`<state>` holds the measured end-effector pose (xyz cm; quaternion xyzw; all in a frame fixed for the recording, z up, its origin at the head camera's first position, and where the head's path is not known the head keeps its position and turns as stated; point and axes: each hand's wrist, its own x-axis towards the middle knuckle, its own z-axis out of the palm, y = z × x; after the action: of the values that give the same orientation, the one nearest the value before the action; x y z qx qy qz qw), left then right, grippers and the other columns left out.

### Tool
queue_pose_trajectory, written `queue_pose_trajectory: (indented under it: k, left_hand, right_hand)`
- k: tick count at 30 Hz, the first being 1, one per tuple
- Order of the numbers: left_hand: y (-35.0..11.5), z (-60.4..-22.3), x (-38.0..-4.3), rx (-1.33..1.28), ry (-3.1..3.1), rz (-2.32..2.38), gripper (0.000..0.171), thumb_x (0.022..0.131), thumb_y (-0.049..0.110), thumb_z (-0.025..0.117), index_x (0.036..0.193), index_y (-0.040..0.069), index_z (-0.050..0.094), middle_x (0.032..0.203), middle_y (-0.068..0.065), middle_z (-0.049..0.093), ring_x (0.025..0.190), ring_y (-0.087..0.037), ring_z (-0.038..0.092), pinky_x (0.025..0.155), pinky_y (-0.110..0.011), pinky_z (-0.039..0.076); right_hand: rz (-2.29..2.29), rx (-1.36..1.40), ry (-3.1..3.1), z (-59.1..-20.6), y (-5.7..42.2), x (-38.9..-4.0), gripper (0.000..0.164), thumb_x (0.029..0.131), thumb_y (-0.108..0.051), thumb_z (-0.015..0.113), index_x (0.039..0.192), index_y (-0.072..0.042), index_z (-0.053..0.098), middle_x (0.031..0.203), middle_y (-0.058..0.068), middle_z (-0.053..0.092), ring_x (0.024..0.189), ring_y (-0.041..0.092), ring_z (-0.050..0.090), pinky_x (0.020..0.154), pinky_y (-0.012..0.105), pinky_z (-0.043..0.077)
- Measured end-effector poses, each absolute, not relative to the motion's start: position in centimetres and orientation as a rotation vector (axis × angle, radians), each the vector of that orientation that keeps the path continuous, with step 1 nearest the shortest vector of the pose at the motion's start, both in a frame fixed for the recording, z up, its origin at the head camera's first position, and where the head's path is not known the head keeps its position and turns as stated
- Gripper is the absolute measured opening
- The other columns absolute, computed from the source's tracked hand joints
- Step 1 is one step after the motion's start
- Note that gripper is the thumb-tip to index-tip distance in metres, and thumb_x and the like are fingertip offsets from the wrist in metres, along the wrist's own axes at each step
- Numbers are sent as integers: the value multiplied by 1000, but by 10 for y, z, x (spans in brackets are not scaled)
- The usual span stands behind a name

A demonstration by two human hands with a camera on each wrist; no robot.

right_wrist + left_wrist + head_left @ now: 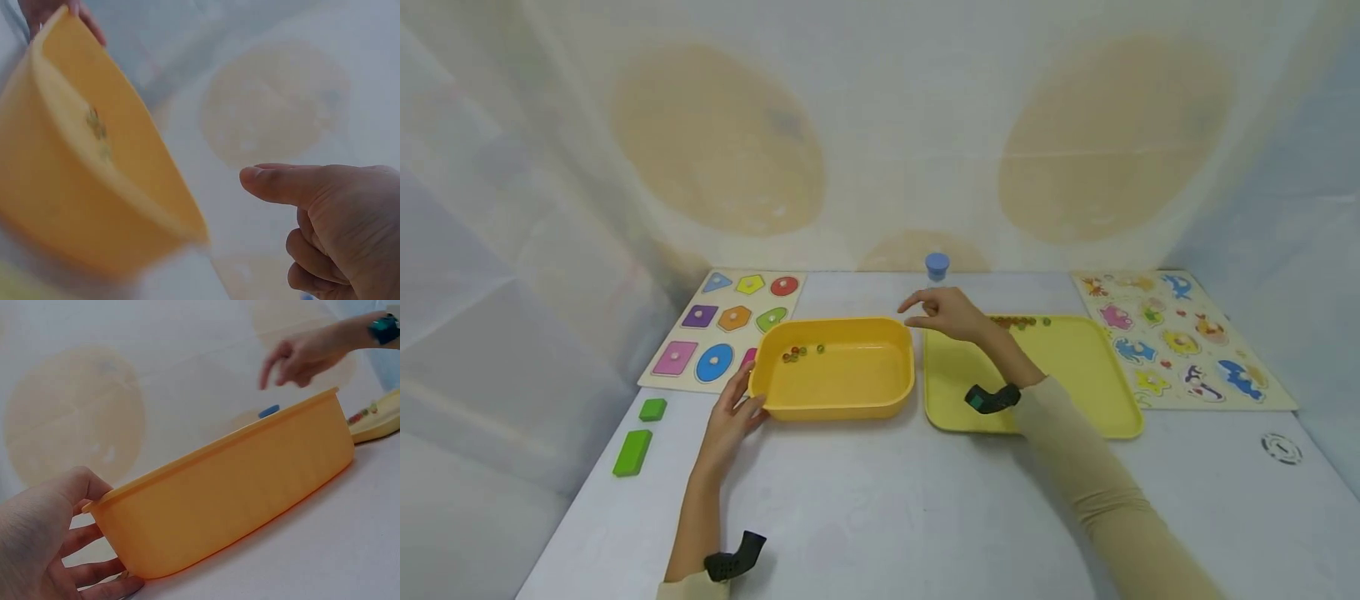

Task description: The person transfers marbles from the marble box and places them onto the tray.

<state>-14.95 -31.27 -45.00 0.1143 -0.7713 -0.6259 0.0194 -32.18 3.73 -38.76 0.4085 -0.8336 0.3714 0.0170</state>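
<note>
An orange plastic basin [835, 412] stands in the middle of the table, with several small red and green beads [795, 354] at its left inside. My left hand [733, 410] grips the basin's left end; in the left wrist view the thumb lies at the rim and the fingers spread against the outer wall. Over the gap between the basin's right end and a yellow tray [1037, 400] is my right hand [951, 312]. Its thumb and index finger are held out, slightly apart, and nothing shows between them. More beads [1015, 322] line the tray's far edge.
Behind the right hand stands a clear bottle with a blue cap [937, 265]. A shape puzzle board [681, 383] lies at left, an animal puzzle board [1217, 400] at right. Green blocks [632, 452] lie front left, a round black-and-white marker [1281, 448] at far right.
</note>
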Motion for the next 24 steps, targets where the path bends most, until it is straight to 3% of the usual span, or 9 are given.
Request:
queue_pose_trajectory:
  k: [8,13,15,19,24]
  left_hand:
    - [-306,-452,-153,340,-2382,-1974,56,89,22,54,136,40,30,147,5,23,125,-23,41,87,-32,47]
    - [-303,-452,-154,338,-2383,-1962,56,89,21,54,136,40,31,147,6,24,125,-22,40,87,-32,47]
    - [-303,-451,-154,320,-2380,-1972,56,89,21,54,137,39,30,147,4,23,125,-23,40,87,-33,47]
    - [-302,-451,-154,290,-2374,-1987,57,89,21,55,137,37,30,147,3,23,126,-24,39,87,-34,47]
    - [-301,-452,-155,286,-2369,-1997,57,89,21,55,137,37,30,147,3,24,126,-24,39,87,-34,47]
  right_hand:
    - [974,1604,-2664,-380,-58,-330,17,84,-21,62,100,-14,68,55,-2,37,50,12,28,53,21,28]
    - [781,1653,-2800,-389,-86,-334,19,84,-16,62,102,-13,67,91,0,63,65,12,40,61,21,35]
    - [732,1644,-2850,-392,-93,-334,21,84,-14,63,104,-12,67,103,1,64,70,14,44,65,23,38]
    - [626,1619,-2946,-397,-102,-333,27,84,-14,63,111,-11,64,112,4,62,81,19,52,77,27,45]
    - [481,1534,-3076,-410,-107,-334,30,86,-18,60,115,-15,61,117,2,58,97,19,51,91,30,42]
